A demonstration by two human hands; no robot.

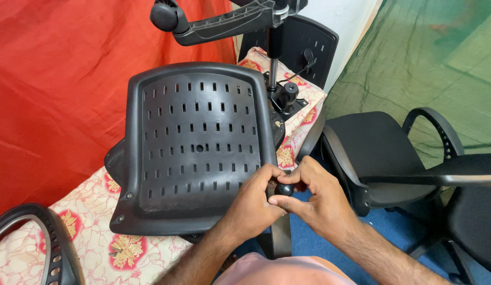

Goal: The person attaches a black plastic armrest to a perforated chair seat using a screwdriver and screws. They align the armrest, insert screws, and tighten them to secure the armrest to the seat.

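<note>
A black perforated plastic chair panel (pixel 195 142) lies on a floral-covered table (pixel 92 232). Both my hands meet at its near right corner. My left hand (pixel 253 203) and my right hand (pixel 314 195) pinch a small round black knob (pixel 285 189) between their fingertips, right at the panel's edge. A black armrest piece (pixel 281 235) hangs down just below the hands.
The chair's base with a caster (pixel 164 16) and gas post (pixel 273 63) sticks up behind the panel. A second perforated panel (pixel 303 45) stands at the back. Another black office chair (pixel 382 153) is at the right, a loose armrest (pixel 42 237) bottom left. Red cloth hangs left, green cloth right.
</note>
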